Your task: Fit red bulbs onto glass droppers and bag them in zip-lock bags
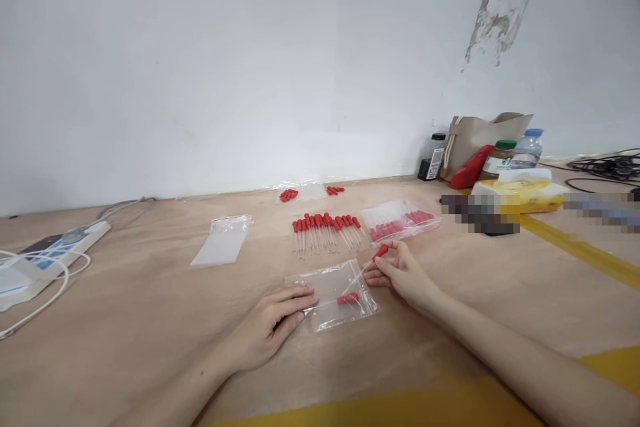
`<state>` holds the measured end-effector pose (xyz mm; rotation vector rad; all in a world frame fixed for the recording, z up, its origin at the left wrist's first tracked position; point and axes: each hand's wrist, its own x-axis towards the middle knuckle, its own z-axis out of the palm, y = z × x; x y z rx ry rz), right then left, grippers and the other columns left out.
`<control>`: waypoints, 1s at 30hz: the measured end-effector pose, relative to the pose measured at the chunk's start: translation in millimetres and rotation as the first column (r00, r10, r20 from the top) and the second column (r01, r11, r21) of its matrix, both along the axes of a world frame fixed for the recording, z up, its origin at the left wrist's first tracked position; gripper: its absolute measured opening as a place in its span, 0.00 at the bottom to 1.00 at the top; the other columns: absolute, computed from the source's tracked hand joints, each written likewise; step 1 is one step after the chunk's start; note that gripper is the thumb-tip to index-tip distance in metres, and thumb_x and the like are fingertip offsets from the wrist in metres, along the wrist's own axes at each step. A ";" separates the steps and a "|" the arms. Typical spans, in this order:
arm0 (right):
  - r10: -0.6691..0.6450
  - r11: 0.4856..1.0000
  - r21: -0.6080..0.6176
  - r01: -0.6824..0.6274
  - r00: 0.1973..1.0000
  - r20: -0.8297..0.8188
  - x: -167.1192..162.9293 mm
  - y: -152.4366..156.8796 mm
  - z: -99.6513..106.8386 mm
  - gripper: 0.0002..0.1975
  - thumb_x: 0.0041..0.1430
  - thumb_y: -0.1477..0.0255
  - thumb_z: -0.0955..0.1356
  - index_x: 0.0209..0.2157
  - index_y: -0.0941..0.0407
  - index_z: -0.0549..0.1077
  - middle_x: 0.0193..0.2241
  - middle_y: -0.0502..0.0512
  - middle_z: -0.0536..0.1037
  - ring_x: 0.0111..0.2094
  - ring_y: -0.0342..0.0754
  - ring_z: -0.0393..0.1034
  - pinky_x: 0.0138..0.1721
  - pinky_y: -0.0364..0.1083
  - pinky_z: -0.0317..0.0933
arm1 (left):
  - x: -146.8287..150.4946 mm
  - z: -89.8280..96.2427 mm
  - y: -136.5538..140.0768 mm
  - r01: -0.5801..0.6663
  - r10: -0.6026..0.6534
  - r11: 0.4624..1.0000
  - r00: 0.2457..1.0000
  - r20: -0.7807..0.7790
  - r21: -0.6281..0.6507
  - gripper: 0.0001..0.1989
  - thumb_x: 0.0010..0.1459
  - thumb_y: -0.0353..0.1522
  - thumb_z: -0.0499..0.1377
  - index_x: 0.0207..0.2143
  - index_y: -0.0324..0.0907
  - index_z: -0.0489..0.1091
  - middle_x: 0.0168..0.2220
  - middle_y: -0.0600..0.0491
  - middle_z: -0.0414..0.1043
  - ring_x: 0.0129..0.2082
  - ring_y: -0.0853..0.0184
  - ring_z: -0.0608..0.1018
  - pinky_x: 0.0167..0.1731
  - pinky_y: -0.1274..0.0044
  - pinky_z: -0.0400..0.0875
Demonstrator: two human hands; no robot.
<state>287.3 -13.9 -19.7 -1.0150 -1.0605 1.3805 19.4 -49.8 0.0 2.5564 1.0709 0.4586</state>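
Note:
My right hand [395, 272] pinches a dropper by its red rubber bulb [381, 252]. The dropper's thin clear tube slants down to the left, over the opening side of a clear zip bag [327, 280]. Inside that bag lies another red-bulbed dropper [348, 298]. My left hand [280, 317] rests with fingers stretched out on the bag's left end, against the table. Just beyond the bag, several loose droppers [315, 221] lie in a row with their bulbs pointing away from me. To their right are filled bags of droppers [400, 221].
A stack of flat bags [223, 240] lies to the left. Loose red bulbs [289, 195] sit on plastic near the wall. A power strip [55, 260] with white cables is at far left. Bottles, a beige bag [480, 140] and a yellow tissue pack [520, 193] stand at back right.

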 end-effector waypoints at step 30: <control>-0.249 0.918 0.371 -0.141 0.524 0.815 21.2 39.7 21.0 0.05 0.46 0.72 0.65 0.24 0.57 0.72 0.23 0.52 0.75 0.25 0.44 0.67 0.28 0.43 0.60 | 3.1 7.4 -4.8 -0.018 0.028 0.997 0.990 0.140 -0.071 0.05 0.60 0.32 0.47 0.35 0.43 0.62 0.45 0.50 0.68 0.50 0.63 0.66 0.44 0.73 0.64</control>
